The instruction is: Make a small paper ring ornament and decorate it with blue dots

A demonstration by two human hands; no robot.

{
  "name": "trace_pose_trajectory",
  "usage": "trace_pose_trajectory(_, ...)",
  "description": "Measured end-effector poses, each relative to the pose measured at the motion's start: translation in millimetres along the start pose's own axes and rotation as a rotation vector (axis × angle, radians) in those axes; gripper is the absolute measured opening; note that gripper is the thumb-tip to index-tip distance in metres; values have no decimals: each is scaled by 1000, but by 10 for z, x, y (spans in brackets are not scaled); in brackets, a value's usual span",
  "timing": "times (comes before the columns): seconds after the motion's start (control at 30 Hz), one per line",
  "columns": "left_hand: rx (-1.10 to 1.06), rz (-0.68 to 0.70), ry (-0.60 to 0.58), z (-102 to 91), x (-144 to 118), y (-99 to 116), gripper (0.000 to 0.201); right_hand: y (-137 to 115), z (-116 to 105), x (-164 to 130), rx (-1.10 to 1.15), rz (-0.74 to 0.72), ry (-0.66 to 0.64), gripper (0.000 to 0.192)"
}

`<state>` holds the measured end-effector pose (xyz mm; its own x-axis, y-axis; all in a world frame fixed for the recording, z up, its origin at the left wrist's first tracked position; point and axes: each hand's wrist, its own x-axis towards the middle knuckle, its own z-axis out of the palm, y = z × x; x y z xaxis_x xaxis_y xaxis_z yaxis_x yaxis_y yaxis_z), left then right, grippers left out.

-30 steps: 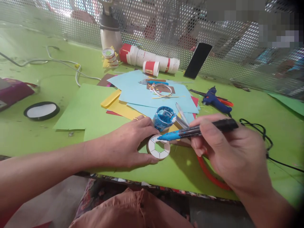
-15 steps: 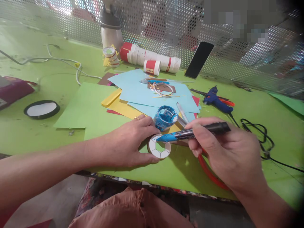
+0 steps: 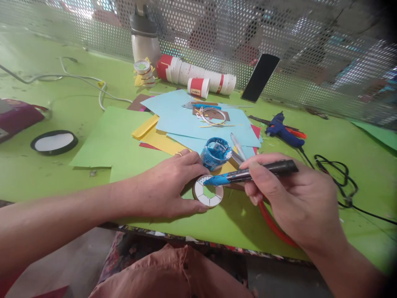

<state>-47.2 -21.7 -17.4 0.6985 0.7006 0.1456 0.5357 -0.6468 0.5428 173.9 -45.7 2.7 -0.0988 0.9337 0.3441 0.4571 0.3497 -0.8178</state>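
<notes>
My left hand (image 3: 173,184) lies on the table with its thumb and fingers around the side of a small round white piece (image 3: 214,200), like an upturned paper cup. Its top carries a green hexagon, black lines and blue dots in one section. Between the thumb and fingers of my right hand (image 3: 279,194) is a marker (image 3: 245,175) with a black body and a blue, paint-smeared front. The marker's tip meets the dotted section, or hovers just over it. Just behind stands a paint jar (image 3: 212,159), blue inside. Red-orange handles (image 3: 273,225) show partly under my right hand.
Coloured paper sheets (image 3: 173,109) bear a roll of tape (image 3: 214,123) and tools. Farther back are stacked paper cups (image 3: 198,74), a decorated cup piece (image 3: 143,74) and a propped phone (image 3: 260,78). A blue glue gun (image 3: 281,129) with black cable lies right; a black lid (image 3: 54,142) lies left.
The marker and my right hand have shifted very slightly to the left. My left hand and the round piece look unmoved.
</notes>
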Motion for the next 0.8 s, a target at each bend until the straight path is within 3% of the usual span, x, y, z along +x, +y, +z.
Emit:
trace_pose_trajectory(0.23,7,-4,0,-5,5,3,32,-35,30,-6,-4,50,45,15)
trace_pose_trajectory(0.8,11,-7,2,-4,-1,13,28,-7,38,1,-122,-89,60,23)
